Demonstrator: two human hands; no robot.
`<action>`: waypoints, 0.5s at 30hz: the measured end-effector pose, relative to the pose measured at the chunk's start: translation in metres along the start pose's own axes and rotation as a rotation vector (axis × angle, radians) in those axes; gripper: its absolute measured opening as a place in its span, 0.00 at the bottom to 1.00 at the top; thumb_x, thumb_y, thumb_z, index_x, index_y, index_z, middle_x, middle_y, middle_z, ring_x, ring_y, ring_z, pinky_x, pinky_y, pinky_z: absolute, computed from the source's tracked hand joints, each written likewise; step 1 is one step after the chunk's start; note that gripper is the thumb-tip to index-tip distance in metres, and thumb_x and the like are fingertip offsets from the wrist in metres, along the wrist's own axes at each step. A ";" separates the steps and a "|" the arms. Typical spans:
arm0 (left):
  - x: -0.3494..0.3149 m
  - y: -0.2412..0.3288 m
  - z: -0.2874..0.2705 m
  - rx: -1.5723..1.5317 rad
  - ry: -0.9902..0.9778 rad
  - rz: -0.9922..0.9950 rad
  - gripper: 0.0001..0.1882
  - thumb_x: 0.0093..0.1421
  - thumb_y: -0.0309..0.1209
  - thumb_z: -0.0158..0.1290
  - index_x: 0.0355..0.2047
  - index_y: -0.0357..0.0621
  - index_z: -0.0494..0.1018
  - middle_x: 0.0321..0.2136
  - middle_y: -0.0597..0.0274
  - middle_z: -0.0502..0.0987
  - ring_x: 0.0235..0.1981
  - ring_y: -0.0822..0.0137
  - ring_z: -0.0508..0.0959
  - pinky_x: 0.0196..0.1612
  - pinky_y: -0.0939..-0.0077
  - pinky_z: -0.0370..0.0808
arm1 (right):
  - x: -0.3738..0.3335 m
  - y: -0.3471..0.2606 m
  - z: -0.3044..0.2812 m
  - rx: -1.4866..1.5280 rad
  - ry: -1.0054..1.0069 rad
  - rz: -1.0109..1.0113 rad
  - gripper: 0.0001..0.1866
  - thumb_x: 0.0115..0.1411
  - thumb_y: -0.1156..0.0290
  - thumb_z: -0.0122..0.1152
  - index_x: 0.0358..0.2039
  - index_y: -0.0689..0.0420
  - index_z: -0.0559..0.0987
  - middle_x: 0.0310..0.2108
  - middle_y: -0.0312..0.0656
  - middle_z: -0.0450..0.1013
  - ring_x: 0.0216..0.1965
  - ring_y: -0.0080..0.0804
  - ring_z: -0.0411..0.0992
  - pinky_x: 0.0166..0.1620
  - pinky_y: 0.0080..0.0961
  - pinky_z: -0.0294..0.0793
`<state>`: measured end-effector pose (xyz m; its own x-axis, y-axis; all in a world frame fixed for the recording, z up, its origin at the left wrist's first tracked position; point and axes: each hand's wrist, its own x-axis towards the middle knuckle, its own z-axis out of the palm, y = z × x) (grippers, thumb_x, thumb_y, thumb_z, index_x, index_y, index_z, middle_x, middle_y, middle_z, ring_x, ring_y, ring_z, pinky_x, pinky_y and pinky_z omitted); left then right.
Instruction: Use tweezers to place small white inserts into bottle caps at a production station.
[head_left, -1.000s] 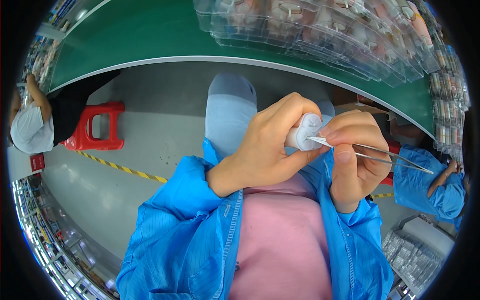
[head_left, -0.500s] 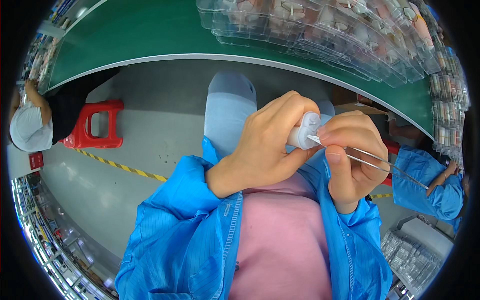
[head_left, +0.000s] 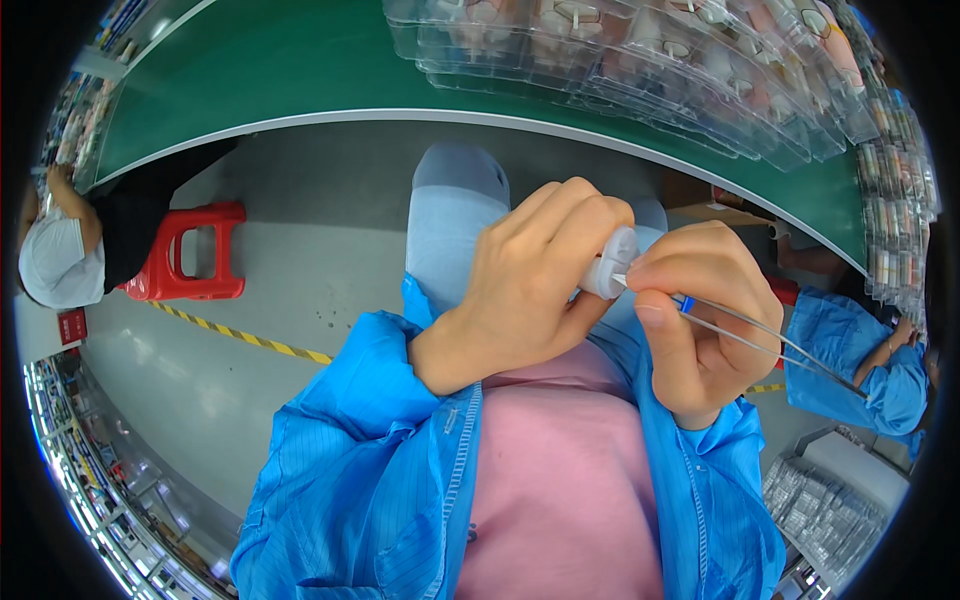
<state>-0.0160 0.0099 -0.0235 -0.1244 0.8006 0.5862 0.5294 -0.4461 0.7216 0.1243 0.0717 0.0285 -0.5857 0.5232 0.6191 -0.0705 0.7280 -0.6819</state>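
Note:
My left hand [head_left: 535, 280] is closed around a small white plastic part [head_left: 608, 268] with a rounded, flat end that faces my right hand. Its other end is hidden in my palm. With thumb and fingers my right hand [head_left: 705, 310] grips a pair of thin metal tweezers [head_left: 790, 352]. Their pale tips touch or nearly touch the white part's end face. A small blue spot shows on the tweezers between my fingers. Both hands are held above my lap, short of the table edge.
Stacked clear plastic trays [head_left: 640, 70] with pale parts stand on the green table [head_left: 250, 60]. A red stool [head_left: 195, 250] and a person in white [head_left: 65, 255] are at the left. Another person in blue [head_left: 850, 360] sits at the right, near a box of silvery packs [head_left: 825, 515].
The white part has turned slightly in my left hand, so its end face shows less. My right hand has tilted a little, and a blue spot now shows on the tweezers.

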 end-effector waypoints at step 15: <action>-0.001 0.007 0.001 -0.473 -0.074 -0.197 0.21 0.46 0.28 0.66 0.38 0.39 0.69 0.32 0.62 0.70 0.31 0.73 0.69 0.32 0.80 0.66 | -0.012 0.012 0.002 0.361 0.223 0.160 0.07 0.55 0.76 0.57 0.33 0.65 0.75 0.31 0.47 0.71 0.32 0.29 0.69 0.35 0.22 0.67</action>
<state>-0.0112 0.0061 -0.0198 -0.1148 0.9061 0.4072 0.0624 -0.4026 0.9133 0.1286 0.0731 0.0119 -0.4266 0.7278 0.5370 -0.2939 0.4500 -0.8433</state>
